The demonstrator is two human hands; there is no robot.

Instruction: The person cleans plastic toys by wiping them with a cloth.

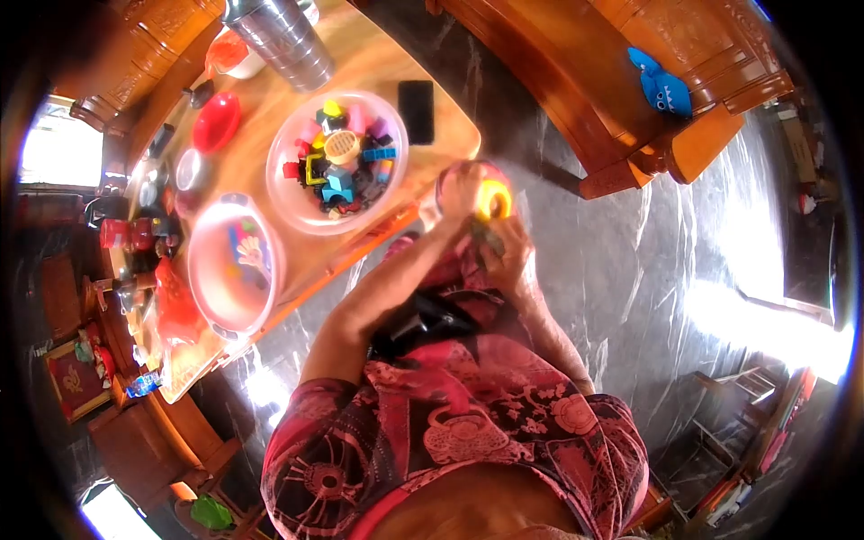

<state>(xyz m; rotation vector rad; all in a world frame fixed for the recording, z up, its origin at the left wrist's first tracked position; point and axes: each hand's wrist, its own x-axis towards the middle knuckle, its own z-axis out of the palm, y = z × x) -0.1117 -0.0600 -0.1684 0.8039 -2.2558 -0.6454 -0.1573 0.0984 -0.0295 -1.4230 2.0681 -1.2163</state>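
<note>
A bright yellow ring-shaped toy piece [494, 201] is held in front of my knees, past the table's corner. My right hand [510, 256] is closed at its lower side, with a dark greenish patch by the fingers that I cannot make out. Close against the toy's left side is my left hand [463, 193], its fingers blurred and partly hidden. On the table, a clear pinkish basin [279, 202] holds mixed building blocks [338, 184] in blue, yellow, red, pink and black. A second pink basin [200, 297] holds a few pieces, including a pale hand-shaped one [252, 252].
The wooden table [432, 54] bears a dark phone [416, 112], a red bowl [216, 122], a tall metal container [281, 40] and a red plastic bag [176, 306]. A wooden bench [549, 81] with a blue cap [661, 85] stands at the upper right.
</note>
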